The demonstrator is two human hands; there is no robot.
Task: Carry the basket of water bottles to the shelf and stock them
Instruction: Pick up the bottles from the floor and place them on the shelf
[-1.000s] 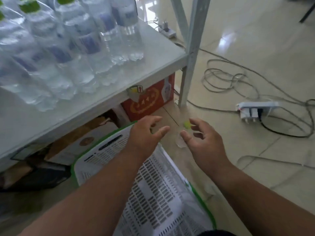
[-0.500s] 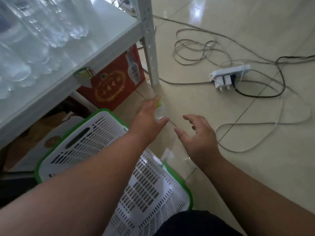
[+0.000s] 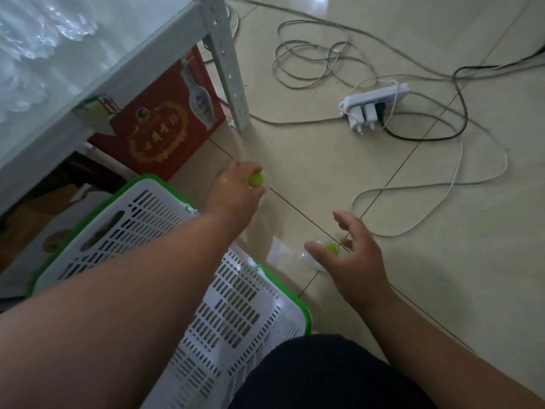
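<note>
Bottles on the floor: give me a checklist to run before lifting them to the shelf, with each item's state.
1. Left hand closed on the green cap of the far bottle: ok.
2. Right hand closed on the near bottle: not ok, its fingers are spread around the cap and not shut.
3. Both bottles standing upright: cannot tell, their clear bodies are too blurred.
4. Loose cables away from both bottles: ok for now, though a white loop lies on the floor near the right hand.
5. Free room on the shelf: ok, bare surface shows near its front edge.
6. Basket out of the hands' way: ok, it lies under the left forearm.
</note>
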